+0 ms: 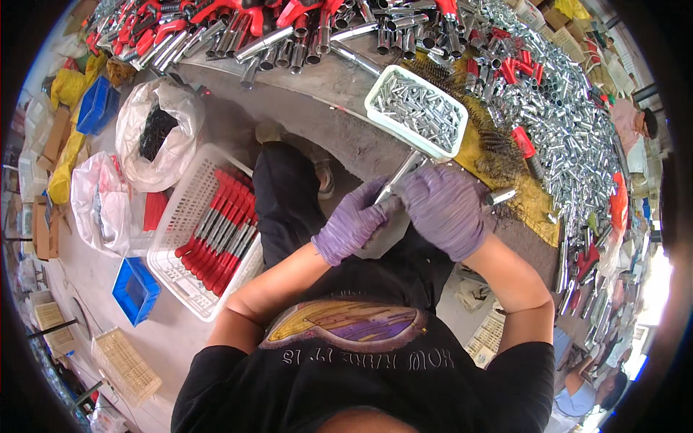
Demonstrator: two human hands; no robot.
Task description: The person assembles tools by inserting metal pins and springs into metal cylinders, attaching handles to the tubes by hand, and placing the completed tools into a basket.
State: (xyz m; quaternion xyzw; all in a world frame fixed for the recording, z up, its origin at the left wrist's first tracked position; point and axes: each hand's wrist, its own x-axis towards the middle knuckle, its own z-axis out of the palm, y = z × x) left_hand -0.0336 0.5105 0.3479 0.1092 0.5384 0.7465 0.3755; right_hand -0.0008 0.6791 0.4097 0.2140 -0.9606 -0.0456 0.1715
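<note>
My left hand (351,222), in a purple glove, is closed around a shiny metal tube (401,176) that slants up and to the right. My right hand (444,211), gloved the same way, is curled beside the tube's lower part; whatever its fingers pinch is hidden. Just beyond the tube's upper end stands a pale tray (406,135) filled with small metal pins (419,108). To the right of my right hand lies a short metal tube (501,196) on the bench.
Red-handled tubes (289,36) pile up along the far bench. Loose metal parts (577,144) and dark springs (498,148) heap to the right, on yellow cloth (530,209). Left of my legs, a white basket (170,245) holds red-handled tools (220,231), near sacks (155,137) and a blue bin (137,292).
</note>
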